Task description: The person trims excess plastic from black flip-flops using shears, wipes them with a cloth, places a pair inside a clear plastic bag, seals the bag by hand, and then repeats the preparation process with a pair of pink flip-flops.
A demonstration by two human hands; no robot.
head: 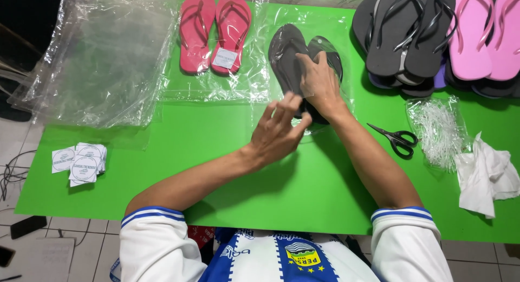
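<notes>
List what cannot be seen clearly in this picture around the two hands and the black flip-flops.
Head view only:
- Lower ends of the black flip-flops: covered by the right hand and left hand.
- Left hand's palm side: turned away, so what its fingers pinch cannot be told.
- Pink flip-flops and the dark stack: cut off by the top edge.
- Contents of the small clear bag: too fine to identify.

A small packing workshop; a green table holds stacked flip-flops, clear plastic bags, round paper labels; scissors.
</notes>
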